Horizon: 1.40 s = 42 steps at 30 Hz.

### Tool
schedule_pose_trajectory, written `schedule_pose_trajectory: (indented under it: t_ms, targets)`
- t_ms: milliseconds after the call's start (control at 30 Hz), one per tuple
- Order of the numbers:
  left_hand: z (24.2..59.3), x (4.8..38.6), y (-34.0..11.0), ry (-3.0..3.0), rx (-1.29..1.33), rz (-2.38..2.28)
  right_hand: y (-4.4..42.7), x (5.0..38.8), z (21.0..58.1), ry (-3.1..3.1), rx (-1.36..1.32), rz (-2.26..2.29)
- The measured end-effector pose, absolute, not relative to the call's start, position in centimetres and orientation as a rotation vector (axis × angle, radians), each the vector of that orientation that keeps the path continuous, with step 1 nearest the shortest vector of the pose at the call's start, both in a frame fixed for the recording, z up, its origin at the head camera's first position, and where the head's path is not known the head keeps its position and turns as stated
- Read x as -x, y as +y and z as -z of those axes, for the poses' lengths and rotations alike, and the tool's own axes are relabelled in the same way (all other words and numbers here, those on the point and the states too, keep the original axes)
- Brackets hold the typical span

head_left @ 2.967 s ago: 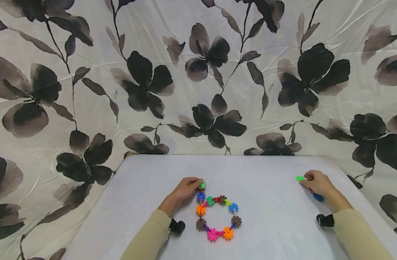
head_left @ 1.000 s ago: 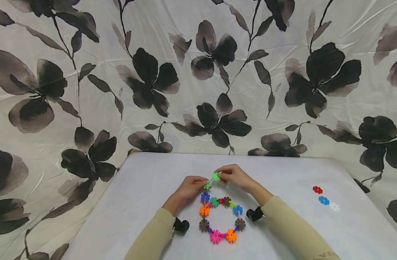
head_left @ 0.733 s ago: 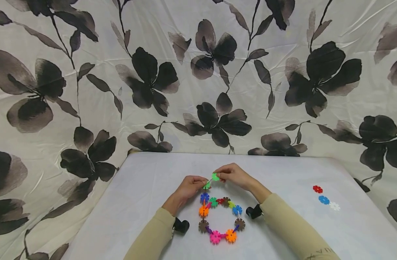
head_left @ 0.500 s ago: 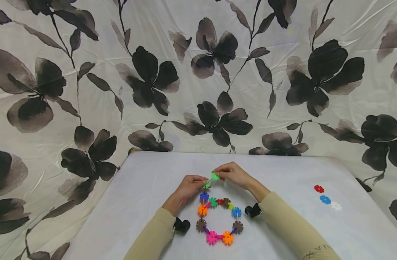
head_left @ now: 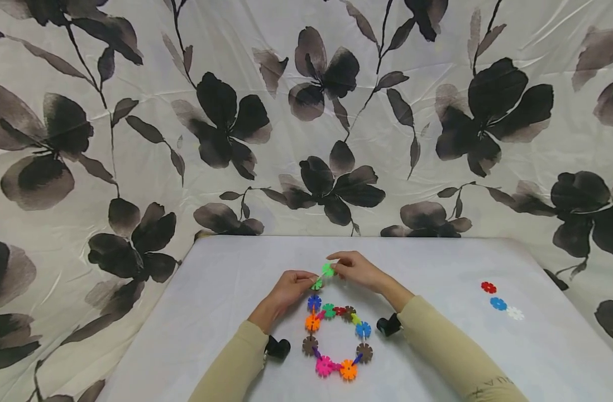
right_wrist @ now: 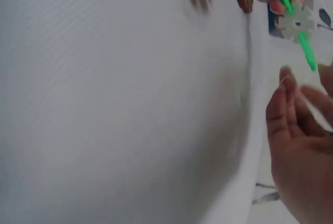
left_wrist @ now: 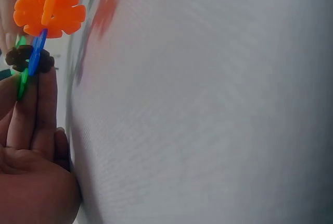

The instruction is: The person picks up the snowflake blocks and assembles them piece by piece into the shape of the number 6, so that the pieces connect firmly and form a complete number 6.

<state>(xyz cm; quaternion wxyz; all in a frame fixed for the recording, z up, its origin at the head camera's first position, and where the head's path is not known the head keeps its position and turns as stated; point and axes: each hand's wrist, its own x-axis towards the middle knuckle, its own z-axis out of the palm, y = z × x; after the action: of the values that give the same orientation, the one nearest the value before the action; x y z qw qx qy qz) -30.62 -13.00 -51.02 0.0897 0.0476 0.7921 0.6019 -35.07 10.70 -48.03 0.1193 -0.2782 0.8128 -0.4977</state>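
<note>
A chain of colourful notched plastic discs (head_left: 324,366) lies in a loop on the table, with a stem rising at its upper left. My left hand (head_left: 288,290) pinches a green disc (left_wrist: 23,84) near the stem's top, beside a brown disc (left_wrist: 20,58). Beyond it a white disc (right_wrist: 297,24) links to a bright green end disc (head_left: 328,269). Close to that end disc is my right hand (head_left: 359,271), its index finger raised. In the right wrist view, its fingertips stand apart from the disc's edge, with a gap between them.
Loose red (head_left: 488,287), blue (head_left: 498,304) and white (head_left: 515,313) discs lie on the right of the white-covered table (head_left: 417,357). A floral cloth (head_left: 427,111) hangs behind the table. Black wrist cameras (head_left: 278,348) sit at both cuffs.
My right hand has carried the bright green disc from the far right to the stem's top, and its fingers have now come off it. My left hand keeps its pinch.
</note>
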Motion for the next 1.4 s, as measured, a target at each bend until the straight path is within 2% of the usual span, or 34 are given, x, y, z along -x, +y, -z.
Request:
schedule_pose_trajectory:
  t_ms: [133, 667, 933, 1167, 1400]
  targets:
    - [50.9, 30.4, -13.0, 2.386, -0.126, -1.753, 13.4, 34.4, 47.7, 2.532, 0.711, 1.409]
    - [50.1, 29.9, -14.1, 2.505, -0.17, -1.646, 29.1, 29.8, 44.7, 2.958, 0.465, 1.083]
    - [50.3, 30.3, -14.1, 2.511, -0.159, -1.65, 35.8, 28.9, 45.5, 3.098, 0.24, 0.782]
    - [50.4, 30.5, -14.3, 2.529, -0.134, -1.629, 39.4, 28.7, 46.8, 2.963, -0.084, 0.716]
    - [50.5, 30.8, -14.8, 2.541, -0.12, -1.616, 40.1, 28.3, 47.2, 2.918, -0.151, 0.817]
